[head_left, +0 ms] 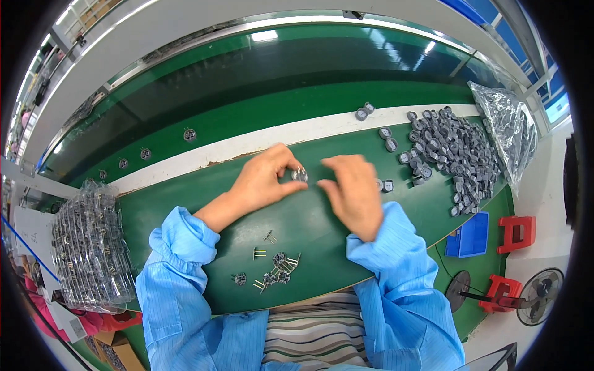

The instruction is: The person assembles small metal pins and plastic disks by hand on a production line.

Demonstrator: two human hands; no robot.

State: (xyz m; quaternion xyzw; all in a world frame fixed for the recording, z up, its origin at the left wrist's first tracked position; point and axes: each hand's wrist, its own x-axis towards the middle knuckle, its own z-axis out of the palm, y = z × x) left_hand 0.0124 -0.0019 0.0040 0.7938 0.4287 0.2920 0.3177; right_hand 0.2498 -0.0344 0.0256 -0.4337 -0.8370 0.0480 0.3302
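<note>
Over the middle of the green table (185, 179), my left hand (263, 173) pinches a small round dark part with shiny metal bits (300, 175) between thumb and fingertips. Just right of it, my right hand (356, 191) has thumb and forefinger apart, with nothing visible between them; it is a little blurred. Nearer my body lie several loose round parts (239, 279) and brass-coloured pins (258, 253), some in a small cluster (278, 269). Beside my right hand, partly hidden by it, is a small grey round piece (387, 185).
A large heap of grey round pieces (458, 148) spreads at right, beside a clear plastic bag (507, 127). Stacked clear trays (90, 247) stand at left. Beyond a white ledge (260, 141) runs a green conveyor belt (247, 111) carrying several finished-looking round parts (190, 135). A blue bin (471, 235) sits lower right.
</note>
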